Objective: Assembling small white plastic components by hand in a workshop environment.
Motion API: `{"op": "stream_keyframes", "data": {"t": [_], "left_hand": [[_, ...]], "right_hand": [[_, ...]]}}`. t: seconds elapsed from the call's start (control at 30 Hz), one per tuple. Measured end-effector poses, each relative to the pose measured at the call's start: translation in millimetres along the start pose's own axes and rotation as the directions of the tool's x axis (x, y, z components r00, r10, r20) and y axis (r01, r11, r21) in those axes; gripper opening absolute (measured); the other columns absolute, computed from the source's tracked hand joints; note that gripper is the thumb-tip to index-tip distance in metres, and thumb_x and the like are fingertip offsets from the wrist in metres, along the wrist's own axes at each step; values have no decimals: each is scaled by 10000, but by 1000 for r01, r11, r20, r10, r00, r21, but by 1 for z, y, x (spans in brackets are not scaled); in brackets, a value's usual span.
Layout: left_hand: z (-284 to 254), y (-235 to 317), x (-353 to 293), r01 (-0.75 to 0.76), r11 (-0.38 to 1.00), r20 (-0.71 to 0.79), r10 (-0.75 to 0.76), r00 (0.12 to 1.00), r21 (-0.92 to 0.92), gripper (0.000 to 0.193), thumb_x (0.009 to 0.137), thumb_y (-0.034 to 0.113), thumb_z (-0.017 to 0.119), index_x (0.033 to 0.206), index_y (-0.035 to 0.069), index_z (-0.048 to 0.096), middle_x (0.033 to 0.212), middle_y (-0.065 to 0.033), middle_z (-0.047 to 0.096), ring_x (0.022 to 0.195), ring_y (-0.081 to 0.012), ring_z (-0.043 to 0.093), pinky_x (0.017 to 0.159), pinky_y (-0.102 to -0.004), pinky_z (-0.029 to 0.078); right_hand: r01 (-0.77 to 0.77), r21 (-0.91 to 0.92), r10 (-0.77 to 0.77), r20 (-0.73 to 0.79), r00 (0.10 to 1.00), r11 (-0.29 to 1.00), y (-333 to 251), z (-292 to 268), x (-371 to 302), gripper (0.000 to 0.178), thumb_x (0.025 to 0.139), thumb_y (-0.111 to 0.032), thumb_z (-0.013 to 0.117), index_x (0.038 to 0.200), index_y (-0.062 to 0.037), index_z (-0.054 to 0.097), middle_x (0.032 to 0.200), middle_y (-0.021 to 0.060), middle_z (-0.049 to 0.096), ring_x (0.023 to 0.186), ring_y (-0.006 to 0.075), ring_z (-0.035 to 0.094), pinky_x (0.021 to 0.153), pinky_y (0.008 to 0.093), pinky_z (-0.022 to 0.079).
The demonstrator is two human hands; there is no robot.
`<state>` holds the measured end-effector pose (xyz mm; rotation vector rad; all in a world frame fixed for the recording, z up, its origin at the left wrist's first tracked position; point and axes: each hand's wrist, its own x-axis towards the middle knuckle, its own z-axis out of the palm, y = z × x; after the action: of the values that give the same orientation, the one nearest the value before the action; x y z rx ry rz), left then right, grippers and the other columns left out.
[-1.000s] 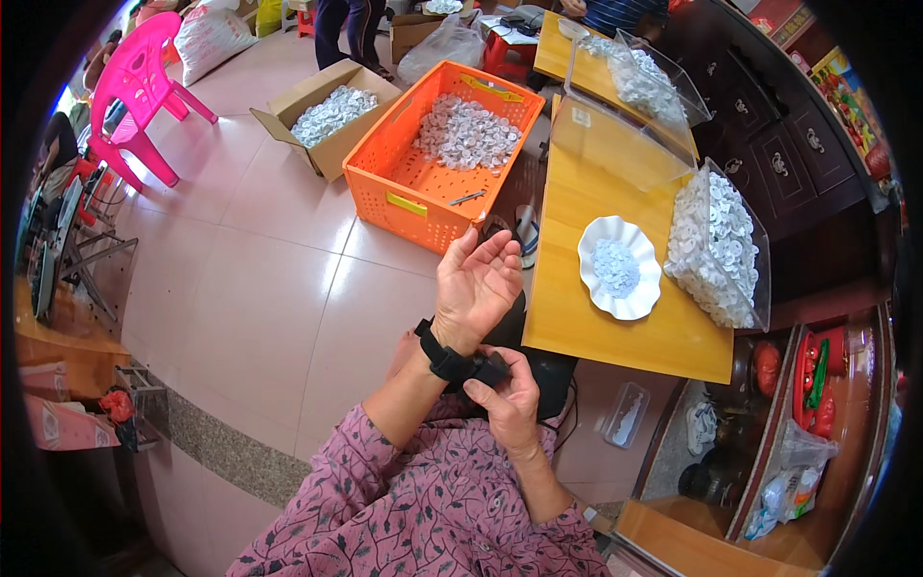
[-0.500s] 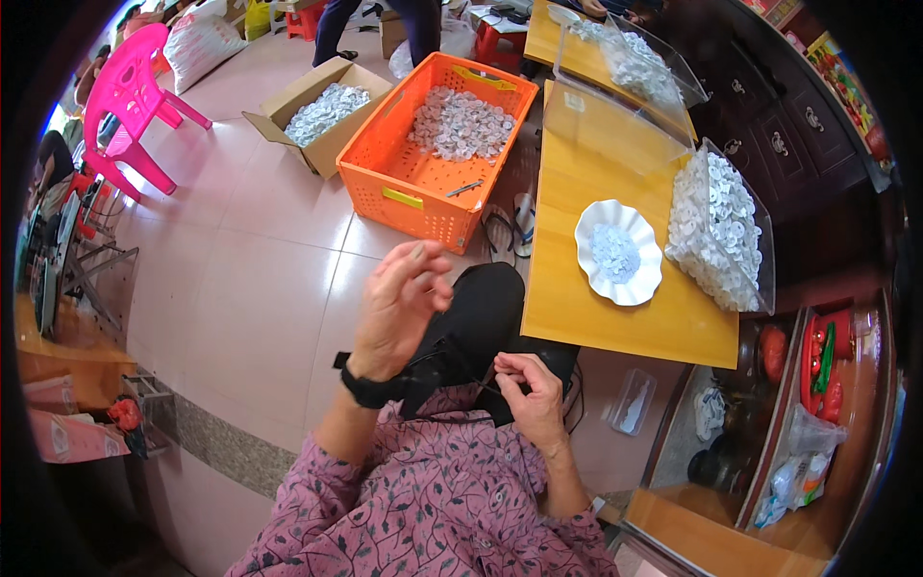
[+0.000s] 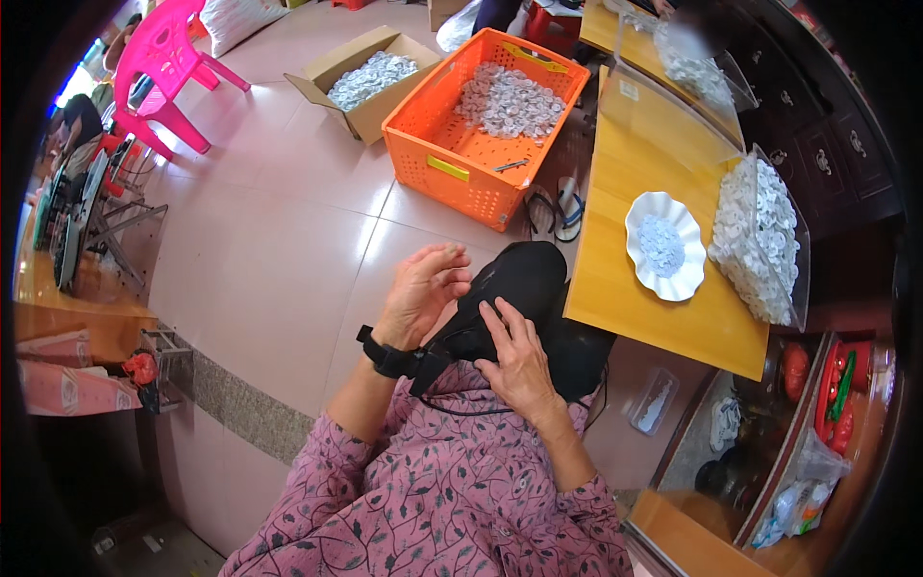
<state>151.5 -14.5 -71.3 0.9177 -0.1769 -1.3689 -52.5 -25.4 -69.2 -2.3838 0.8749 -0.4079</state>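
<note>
My left hand is raised above my lap, its fingers loosely bent and apart, with nothing visible in them. A black strap with a small black box sits on that wrist. Beside it, my right hand hovers over my black-trousered leg, fingers stretched and spread, holding nothing I can see. A thin dark cable runs across my shirt below the hands. On the yellow table to the right, a white scalloped dish holds a heap of small pale bluish pieces.
A clear bin of white round pieces stands on the table's right side. Ahead are an orange crate and a cardboard box, both holding similar pieces. Slippers, a pink chair and a small clear tray are on the floor.
My right hand has moved up toward the left one, and its fingers have gone from pinched to spread. The left hand has lowered slightly. The whole view has shifted.
</note>
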Motion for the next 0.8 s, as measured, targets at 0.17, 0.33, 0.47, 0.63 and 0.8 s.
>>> {"op": "stream_keyframes", "data": {"t": [0.17, 0.33, 0.47, 0.63, 0.8], "left_hand": [[7, 0, 3, -5, 1000, 60, 7, 998, -31, 246, 965, 203, 596, 1099, -3, 604, 979, -84, 645, 826, -159, 640, 746, -280, 537], [5, 0, 11, 49, 965, 120, -18, 993, -258, 305, 978, 263, 557, 1120, -2, 612, 1030, -112, 640, 842, -179, 626, 754, -307, 526], [15, 4, 12, 156, 858, 366, 40, 930, -490, 382, 993, 325, 507, 1143, -11, 610, 1056, -130, 634, 845, -210, 624, 755, -330, 520], [20, 5, 8, 8, 962, 379, 99, 920, -271, 428, 998, 363, 483, 1170, -12, 599, 1055, -138, 634, 852, -222, 628, 761, -341, 516], [36, -5, 3, 18, 963, 313, -105, 944, 268, 254, 999, 170, 550, 1184, 1, 591, 1139, -100, 639, 955, -145, 642, 826, -279, 529]], "right_hand": [[-17, 48, 13, 81, 997, 999, 11, 12, 5, 709, 712, -12, 752, 1369, -55, 488, 1328, 204, 468, 1177, 388, 487, 985, 444, 450], [-17, 136, 14, 23, 1000, 991, 11, 14, 4, 640, 698, 13, 733, 1306, -40, 542, 1252, 197, 499, 1150, 385, 509, 981, 426, 456], [-59, 266, 79, -65, 995, 962, 15, 11, -6, 583, 691, 0, 730, 1255, -39, 587, 1194, 192, 540, 1098, 377, 559, 964, 405, 470], [-138, 321, 199, -166, 966, 937, 1, -24, -19, 569, 697, -7, 752, 1244, -46, 604, 1175, 176, 585, 1049, 340, 622, 896, 363, 514], [-134, 406, 290, -349, 891, 904, -1, -42, -34, 604, 677, 23, 777, 1251, -60, 606, 1194, 143, 594, 1078, 283, 622, 871, 344, 524]]}}
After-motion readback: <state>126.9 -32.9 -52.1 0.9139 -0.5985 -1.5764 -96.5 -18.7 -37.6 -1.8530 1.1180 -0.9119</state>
